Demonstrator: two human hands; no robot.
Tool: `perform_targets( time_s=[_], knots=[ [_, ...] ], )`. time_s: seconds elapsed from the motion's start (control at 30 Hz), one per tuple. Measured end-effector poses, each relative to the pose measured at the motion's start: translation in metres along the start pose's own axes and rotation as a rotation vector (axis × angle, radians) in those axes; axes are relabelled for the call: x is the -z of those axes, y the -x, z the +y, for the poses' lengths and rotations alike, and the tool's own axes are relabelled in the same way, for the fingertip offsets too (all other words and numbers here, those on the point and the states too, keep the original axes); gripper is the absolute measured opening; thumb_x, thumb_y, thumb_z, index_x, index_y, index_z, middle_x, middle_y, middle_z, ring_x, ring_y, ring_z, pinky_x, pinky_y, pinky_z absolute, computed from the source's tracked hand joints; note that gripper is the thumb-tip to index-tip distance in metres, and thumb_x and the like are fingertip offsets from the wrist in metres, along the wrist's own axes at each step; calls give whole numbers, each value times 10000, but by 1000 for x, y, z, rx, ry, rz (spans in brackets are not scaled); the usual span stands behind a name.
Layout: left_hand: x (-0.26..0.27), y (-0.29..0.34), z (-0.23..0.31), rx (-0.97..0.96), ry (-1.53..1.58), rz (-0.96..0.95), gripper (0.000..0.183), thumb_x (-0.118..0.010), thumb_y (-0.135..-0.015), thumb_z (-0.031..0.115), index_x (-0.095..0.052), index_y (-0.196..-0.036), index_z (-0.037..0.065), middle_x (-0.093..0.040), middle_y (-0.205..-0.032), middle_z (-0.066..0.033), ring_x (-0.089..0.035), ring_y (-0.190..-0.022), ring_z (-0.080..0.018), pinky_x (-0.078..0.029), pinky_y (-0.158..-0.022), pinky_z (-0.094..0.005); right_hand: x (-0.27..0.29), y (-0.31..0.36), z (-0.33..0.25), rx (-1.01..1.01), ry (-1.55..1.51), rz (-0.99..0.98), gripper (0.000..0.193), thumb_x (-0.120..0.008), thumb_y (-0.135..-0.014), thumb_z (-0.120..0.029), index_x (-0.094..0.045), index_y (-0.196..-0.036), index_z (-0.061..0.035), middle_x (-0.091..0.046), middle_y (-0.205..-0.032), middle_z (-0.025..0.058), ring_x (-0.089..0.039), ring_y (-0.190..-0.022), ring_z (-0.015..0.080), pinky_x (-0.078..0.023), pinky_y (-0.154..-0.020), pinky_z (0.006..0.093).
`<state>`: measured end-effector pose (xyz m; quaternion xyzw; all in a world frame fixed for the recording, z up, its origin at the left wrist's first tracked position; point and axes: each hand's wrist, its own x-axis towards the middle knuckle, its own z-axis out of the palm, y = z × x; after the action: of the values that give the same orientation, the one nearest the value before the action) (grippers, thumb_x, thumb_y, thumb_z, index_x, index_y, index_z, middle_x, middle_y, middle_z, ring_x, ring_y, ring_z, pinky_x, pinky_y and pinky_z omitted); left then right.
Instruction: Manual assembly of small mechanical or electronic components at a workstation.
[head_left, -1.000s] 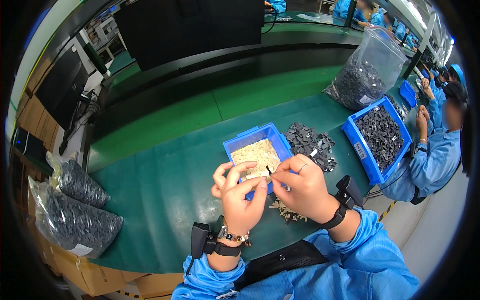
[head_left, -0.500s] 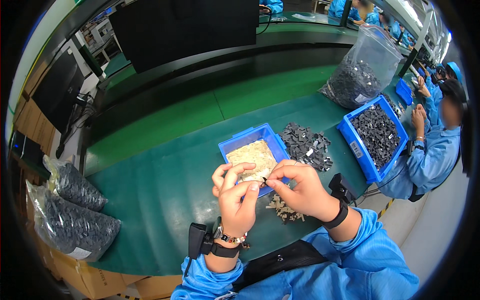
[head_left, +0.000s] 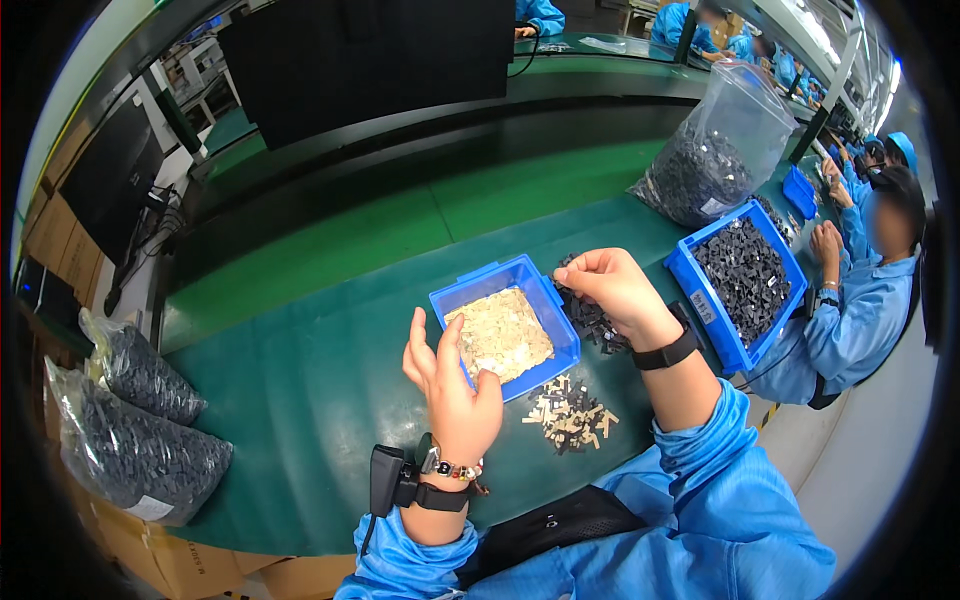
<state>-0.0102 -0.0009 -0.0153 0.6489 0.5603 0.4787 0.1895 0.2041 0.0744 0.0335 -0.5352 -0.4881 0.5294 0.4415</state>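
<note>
The pile of dark pieces (head_left: 592,322) lies on the tabletop (head_left: 330,400) just beside the right wall of the blue bin (head_left: 542,292), partly hidden beneath the right hand (head_left: 622,298), which is the nearer one; its pieces point every way, sharing no long axis. The right grip, finger and thumb tips close together, is over the pile's edge by the bin, though I cannot tell whether they pinch a piece. Across the cream pieces (head_left: 512,330), the left hand (head_left: 458,402) has its fingers spread, apparently holding nothing.
</note>
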Motion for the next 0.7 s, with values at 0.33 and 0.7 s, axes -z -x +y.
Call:
perform_targets(
  time_s=[0.33,0.7],
  knots=[
    [-1,1,-2,36,-23,-29,700,-494,-688,-42,-415,-1380,25,-249,-1518,-227,-216,-1383,-403,-197,-1141,-500,0,-19,3,-17,61,-53,188,-734,-834,-143,-672,-722,-6,-626,-685,7,-508,-598,66,-399,-550,226],
    [-2,2,1,47,-60,-31,712,-482,-689,-37,-385,-1392,16,-248,-1512,-227,-224,-1375,-414,-185,-1141,-504,-6,-18,6,-25,141,27,223,-753,-833,-176,-671,-744,11,-644,-691,25,-537,-590,71,-443,-542,236]
  ],
)
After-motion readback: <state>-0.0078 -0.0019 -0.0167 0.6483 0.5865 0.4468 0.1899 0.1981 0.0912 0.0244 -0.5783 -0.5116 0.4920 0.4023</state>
